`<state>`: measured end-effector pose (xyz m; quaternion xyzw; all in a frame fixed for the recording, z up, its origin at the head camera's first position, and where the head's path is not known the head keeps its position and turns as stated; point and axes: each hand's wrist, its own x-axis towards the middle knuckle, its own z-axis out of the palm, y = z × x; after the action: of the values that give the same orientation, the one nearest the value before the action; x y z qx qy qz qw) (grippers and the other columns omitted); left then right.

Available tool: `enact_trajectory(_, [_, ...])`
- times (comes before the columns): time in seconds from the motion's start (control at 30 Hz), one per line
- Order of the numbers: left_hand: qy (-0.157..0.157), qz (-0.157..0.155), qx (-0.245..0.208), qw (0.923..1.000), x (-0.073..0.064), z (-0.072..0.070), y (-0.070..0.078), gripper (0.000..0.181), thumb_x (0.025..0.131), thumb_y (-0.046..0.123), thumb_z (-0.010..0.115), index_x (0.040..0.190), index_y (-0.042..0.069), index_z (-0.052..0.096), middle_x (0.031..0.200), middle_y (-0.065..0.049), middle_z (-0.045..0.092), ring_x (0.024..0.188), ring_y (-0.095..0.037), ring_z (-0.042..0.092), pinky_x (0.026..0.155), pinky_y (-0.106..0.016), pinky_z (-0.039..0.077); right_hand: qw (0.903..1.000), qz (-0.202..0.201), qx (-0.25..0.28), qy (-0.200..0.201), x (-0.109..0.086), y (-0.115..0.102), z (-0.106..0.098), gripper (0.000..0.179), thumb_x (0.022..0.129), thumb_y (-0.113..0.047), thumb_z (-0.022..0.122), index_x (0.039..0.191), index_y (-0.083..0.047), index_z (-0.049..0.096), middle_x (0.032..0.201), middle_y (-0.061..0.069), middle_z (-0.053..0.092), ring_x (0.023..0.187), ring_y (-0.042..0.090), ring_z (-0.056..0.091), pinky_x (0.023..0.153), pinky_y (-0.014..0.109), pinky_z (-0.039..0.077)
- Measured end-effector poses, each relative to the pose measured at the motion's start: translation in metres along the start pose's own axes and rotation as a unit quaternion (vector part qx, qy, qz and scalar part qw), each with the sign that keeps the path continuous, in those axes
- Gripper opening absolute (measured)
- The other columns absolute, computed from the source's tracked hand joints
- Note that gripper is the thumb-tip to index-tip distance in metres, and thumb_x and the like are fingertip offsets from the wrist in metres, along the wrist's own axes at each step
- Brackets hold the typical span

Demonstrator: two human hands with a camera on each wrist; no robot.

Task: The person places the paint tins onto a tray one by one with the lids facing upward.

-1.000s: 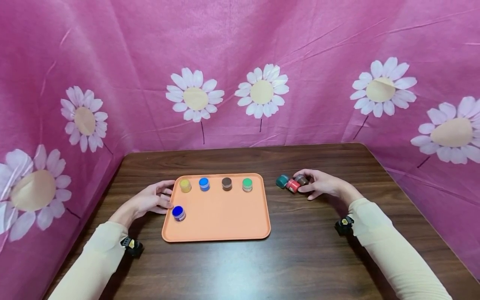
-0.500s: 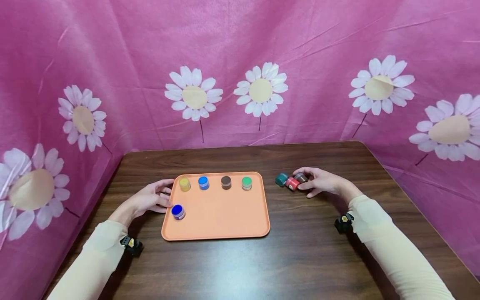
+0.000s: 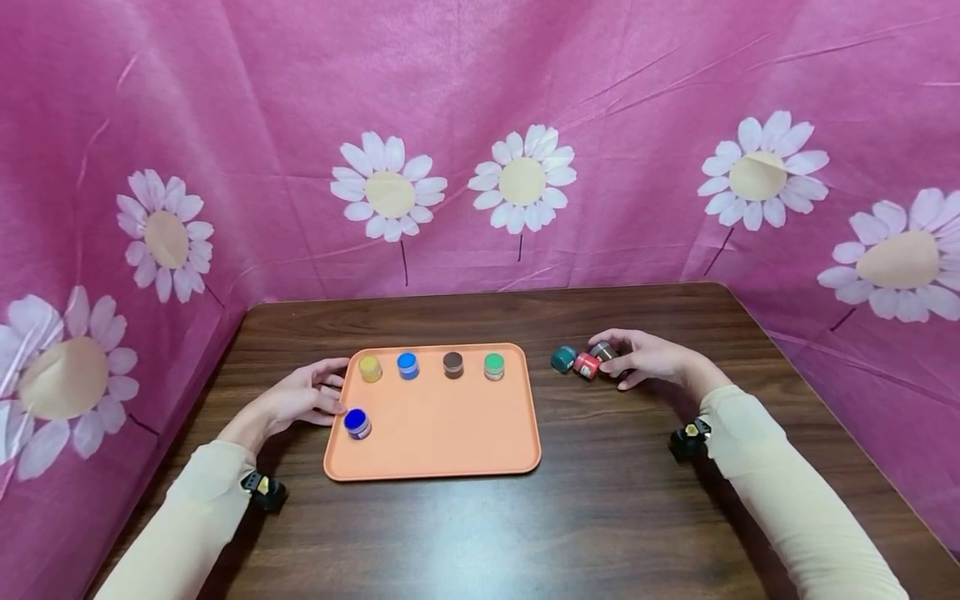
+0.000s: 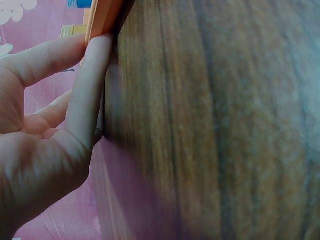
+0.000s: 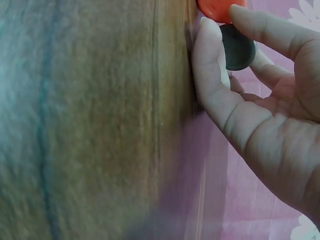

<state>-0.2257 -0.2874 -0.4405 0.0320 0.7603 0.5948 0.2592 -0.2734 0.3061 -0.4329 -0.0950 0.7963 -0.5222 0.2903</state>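
Observation:
My left hand touches the left rim of an orange tray with its fingertips and thumb tip, fingers extended. Right of the tray, my right hand holds a small paint jar with a dark lid between thumb and fingers, low at the table. Against that jar lies a red paint jar, on its side. A dark green paint jar sits just left of the red one. In the right wrist view, part of the red jar shows above the thumb tip.
Along the tray's back edge stand yellow, blue, brown and green paint jars. A dark blue jar stands near its left rim. Pink flowered cloth hangs behind the wooden table.
The right hand has shifted slightly to the right with the dark jar, and the red jar has edged right a little. The left hand and tray stay in place.

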Motion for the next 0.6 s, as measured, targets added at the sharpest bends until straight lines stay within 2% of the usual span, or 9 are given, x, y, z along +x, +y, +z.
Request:
enact_trajectory(0.23, [-0.002,0.001,0.003,1.0,0.001,-0.001,0.001,0.092,0.085,-0.008,0.071,0.16,0.001,0.017,0.129,-0.024,0.041,0.094,-0.021,0.064,0.078,-0.042,0.061,0.9997,-0.007,0.024,0.003,-0.003,-0.007,-0.002,0.063,0.094,-0.009,0.07,0.148,-0.001,0.038,0.123,0.02,0.047,0.096,0.025,0.058,0.077,0.041,0.061])
enact_trajectory(0.4, [0.001,0.0,0.005,1.0,-0.001,0.0,0.002,0.093,0.085,-0.008,0.071,0.16,0.001,0.017,0.131,-0.024,0.04,0.093,-0.021,0.064,0.077,-0.041,0.062,0.9975,-0.04,0.058,0.01,-0.001,-0.024,0.002,0.065,0.093,-0.003,0.069,0.149,0.001,0.035,0.133,0.025,0.043,0.103,0.026,0.06,0.081,0.043,0.06])
enact_trajectory(0.6, [0.0,-0.001,0.003,1.0,-0.001,0.001,0.002,0.092,0.085,-0.008,0.071,0.16,0.001,0.018,0.13,-0.024,0.04,0.092,-0.021,0.064,0.077,-0.041,0.061,0.9961,-0.066,0.057,-0.009,0.004,-0.047,0.011,0.057,0.095,-0.005,0.07,0.145,-0.006,0.043,0.133,0.033,0.04,0.094,0.035,0.064,0.082,0.053,0.059])
